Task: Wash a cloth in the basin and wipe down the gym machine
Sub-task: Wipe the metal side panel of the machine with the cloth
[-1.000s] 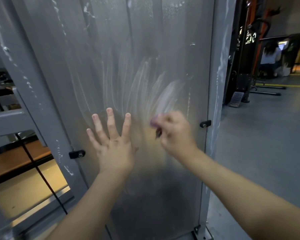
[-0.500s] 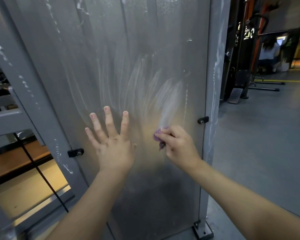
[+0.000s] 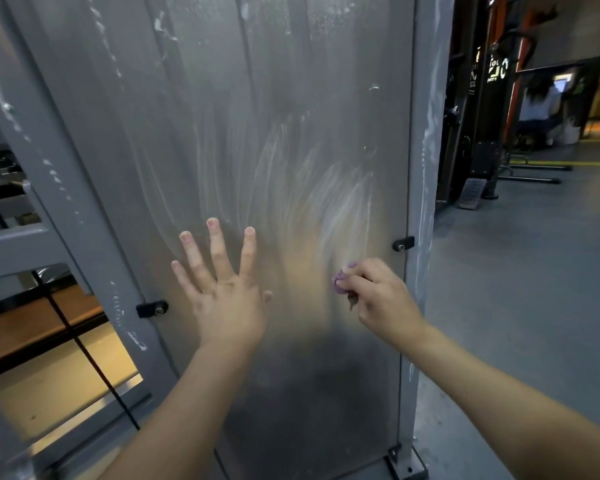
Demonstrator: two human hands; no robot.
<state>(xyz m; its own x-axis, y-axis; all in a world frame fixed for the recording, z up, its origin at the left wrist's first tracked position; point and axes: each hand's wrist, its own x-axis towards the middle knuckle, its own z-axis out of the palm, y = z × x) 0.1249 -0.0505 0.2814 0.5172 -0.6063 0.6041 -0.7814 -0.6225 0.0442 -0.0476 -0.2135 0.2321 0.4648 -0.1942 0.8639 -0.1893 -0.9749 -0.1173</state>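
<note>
Your right hand [image 3: 378,296] has its fingers curled around a small bunched purple cloth [image 3: 340,281], pinching it so only a wad shows at the fingertips, pressed against the tall grey translucent panel [image 3: 291,116] of the gym machine. Your left hand [image 3: 222,289] lies flat on the same panel with fingers spread wide, holding nothing (it seems to be bracing the sheet).

The cloth sits just right of the panel's middle, near the lower black fastening clip [image 3: 403,243] at the right edge and apart from your left hand. White soapy streaks [image 3: 326,188] fan upward directly above the cloth, so the area to work lies up from your right hand, along the panel's long vertical axis. The right hand is the nearer one to those smears and should carry the stroke. The darker lower part of the panel looks less streaked.

A second black clip [image 3: 152,308] holds the panel to the slanted grey metal frame post [image 3: 94,216] on the left. On a dark machine [image 3: 492,98] in the background, pale lettering shows, but it is too blurred to read. No basin is in view.
</note>
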